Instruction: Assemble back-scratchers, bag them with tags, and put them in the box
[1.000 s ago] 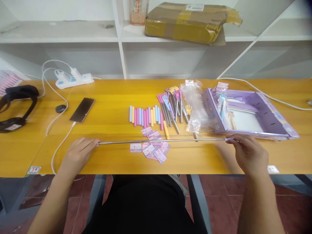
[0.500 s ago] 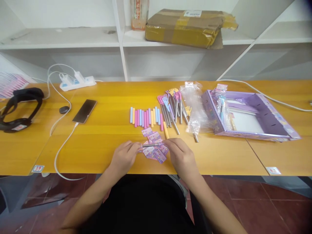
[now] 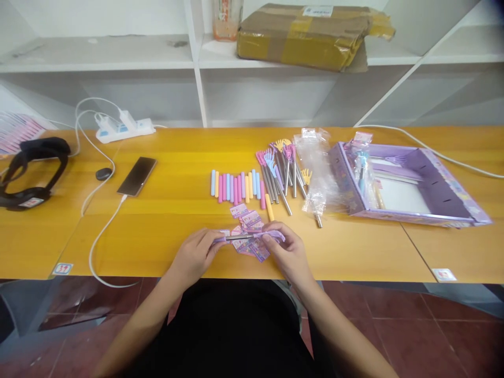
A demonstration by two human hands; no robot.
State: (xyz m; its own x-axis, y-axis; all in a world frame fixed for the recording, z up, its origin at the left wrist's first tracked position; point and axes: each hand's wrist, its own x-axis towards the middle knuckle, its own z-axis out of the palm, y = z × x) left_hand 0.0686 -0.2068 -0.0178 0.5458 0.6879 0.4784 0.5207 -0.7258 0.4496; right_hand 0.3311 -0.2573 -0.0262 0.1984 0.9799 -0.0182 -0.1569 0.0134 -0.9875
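A purple telescopic back scratcher (image 3: 240, 237) with a metal shaft lies level between my two hands, collapsed short. My left hand (image 3: 197, 252) pinches its purple handle end, mostly covered by the fingers. At the other end, my right hand (image 3: 288, 251) grips it near the purple claw head, which shows above the thumb. Beneath the shaft lies a pile of small printed cards (image 3: 252, 219). Beyond the cards is a row of pink, blue, purple and yellow handle tubes (image 3: 236, 188), with a yellow tube (image 3: 269, 207) set apart on the right.
Several metal-shafted back scratchers (image 3: 285, 168) lie behind the tubes, beside clear plastic bags (image 3: 315, 173). A purple box (image 3: 417, 216) stands at right. On the left are a phone (image 3: 137, 176), cables, a power strip (image 3: 126, 131) and a black head strap (image 3: 37, 202). A taped carton (image 3: 299, 42) sits on the shelf.
The back scratcher was stretched long between widely spread hands; my hands came together and it collapsed. Since then my right hand has shifted its hold, exposing the claw head.
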